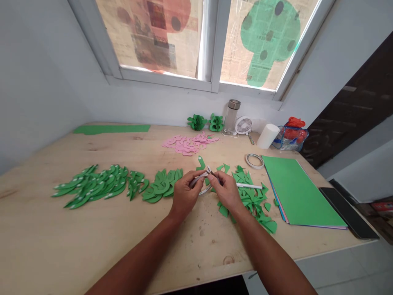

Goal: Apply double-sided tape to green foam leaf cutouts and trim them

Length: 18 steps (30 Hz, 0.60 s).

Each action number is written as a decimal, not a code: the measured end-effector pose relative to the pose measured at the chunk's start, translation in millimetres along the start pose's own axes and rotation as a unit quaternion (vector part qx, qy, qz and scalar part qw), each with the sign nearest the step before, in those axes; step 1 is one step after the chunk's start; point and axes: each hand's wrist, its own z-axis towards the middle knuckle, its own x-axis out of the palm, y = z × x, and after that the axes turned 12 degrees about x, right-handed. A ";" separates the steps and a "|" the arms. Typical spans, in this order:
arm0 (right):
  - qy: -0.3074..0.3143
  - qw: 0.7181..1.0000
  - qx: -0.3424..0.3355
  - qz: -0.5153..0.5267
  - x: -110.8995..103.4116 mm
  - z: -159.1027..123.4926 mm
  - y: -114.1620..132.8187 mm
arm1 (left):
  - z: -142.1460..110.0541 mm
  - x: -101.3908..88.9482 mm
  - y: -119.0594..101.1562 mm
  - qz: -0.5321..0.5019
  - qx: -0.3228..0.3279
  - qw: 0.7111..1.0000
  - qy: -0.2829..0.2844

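Note:
Close together over the middle of the table, both hands are closed. My left hand (186, 191) grips a roll of tape (196, 179) and pinches its loose end. In my right hand (227, 191) is a dark-handled tool, apparently small scissors (209, 169), with its tip up against the tape end. Fingers partly hide the tool. Just beyond them lies a green paper piece (200, 163) with a white patch on it. Left of my left hand is a pile of curved green paper cutouts (164, 185). Green paper scraps (250, 196) and a white pen (249, 186) lie beside my right hand.
Green cutouts with white tape patches (95, 184) are heaped at left, pink cutouts (188, 143) farther back. Another tape roll (254, 160), coloured paper sheets (302, 190) and a black phone-like slab (348, 212) lie right. A glass bottle (231, 118) and small fan (243, 125) stand behind.

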 end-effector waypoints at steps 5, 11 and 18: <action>-0.003 1.000 -0.005 -0.001 0.5 0.3 -0.9 | 0.0 -0.2 -0.1 -0.001 0.002 1.000 0.001; -0.004 1.000 -0.003 -0.001 0.6 0.6 -1.5 | -0.2 -0.5 0.6 0.010 0.002 1.000 0.000; -0.009 1.000 -0.002 0.005 -0.5 0.2 0.3 | -0.3 -1.2 0.6 0.019 0.000 1.000 0.003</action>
